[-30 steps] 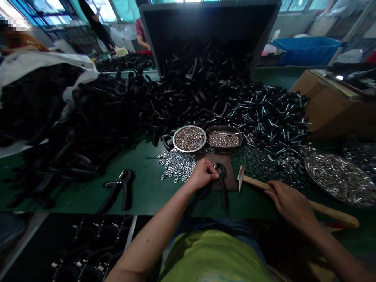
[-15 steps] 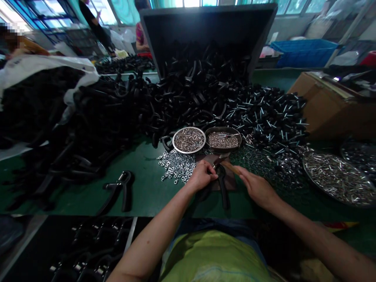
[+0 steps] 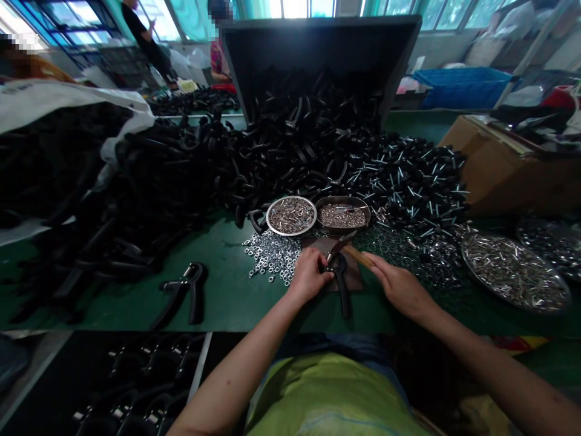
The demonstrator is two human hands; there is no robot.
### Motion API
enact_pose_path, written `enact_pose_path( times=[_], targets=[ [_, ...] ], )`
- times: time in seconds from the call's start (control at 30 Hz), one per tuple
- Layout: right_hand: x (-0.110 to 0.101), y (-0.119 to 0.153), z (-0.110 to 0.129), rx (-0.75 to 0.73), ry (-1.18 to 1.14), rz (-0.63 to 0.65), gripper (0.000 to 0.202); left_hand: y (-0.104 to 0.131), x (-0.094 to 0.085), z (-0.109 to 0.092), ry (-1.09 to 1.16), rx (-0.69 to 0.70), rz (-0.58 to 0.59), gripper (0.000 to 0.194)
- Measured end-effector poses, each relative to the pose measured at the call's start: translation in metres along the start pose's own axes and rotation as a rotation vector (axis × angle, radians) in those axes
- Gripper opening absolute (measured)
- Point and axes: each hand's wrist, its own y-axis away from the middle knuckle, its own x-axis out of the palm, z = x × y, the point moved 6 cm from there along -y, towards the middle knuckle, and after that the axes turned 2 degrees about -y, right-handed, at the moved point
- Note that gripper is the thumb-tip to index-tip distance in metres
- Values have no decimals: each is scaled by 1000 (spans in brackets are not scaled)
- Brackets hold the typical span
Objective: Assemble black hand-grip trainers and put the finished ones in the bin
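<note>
My right hand [image 3: 402, 287] is closed around the wooden handle of a hammer [image 3: 361, 257], whose dark head is over the work. My left hand [image 3: 311, 275] pinches a black hand-grip exerciser [image 3: 344, 293] near its top joint, just below the hammer head. One leg of the exerciser points toward me; the rest is partly hidden by my left fingers. Under it is a flat brownish plate [image 3: 356, 280]. Small metal rings [image 3: 271, 259] lie scattered beside my left hand. Another exerciser [image 3: 193, 293] rests on the green table to the left.
A round dish of metal pins [image 3: 292, 216] and an oval tin of small parts [image 3: 344, 217] stand behind my hands. A large heap of black handles [image 3: 290, 151] spills from a tipped bin [image 3: 318, 42]. At right are a pin tray [image 3: 517, 275] and a cardboard box [image 3: 494, 163].
The hammer head has risen slightly off the exerciser and tilts up. My left hand keeps its pinch in nearly the same spot. The view has shifted a little.
</note>
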Motion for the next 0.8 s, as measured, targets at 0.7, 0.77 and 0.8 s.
enact_pose_path(
  times=[0.7,0.77,0.8],
  targets=[
    [3,40,15,-203,111,-87,46,44,-5,-6,-497,-87,-83,20],
    [15,43,2,-204,181,-46,46,42,-7,-6,-503,-67,-54,19],
    [16,46,-5,-204,205,-80,46,41,-10,-4,-499,-54,-50,18]
  ],
)
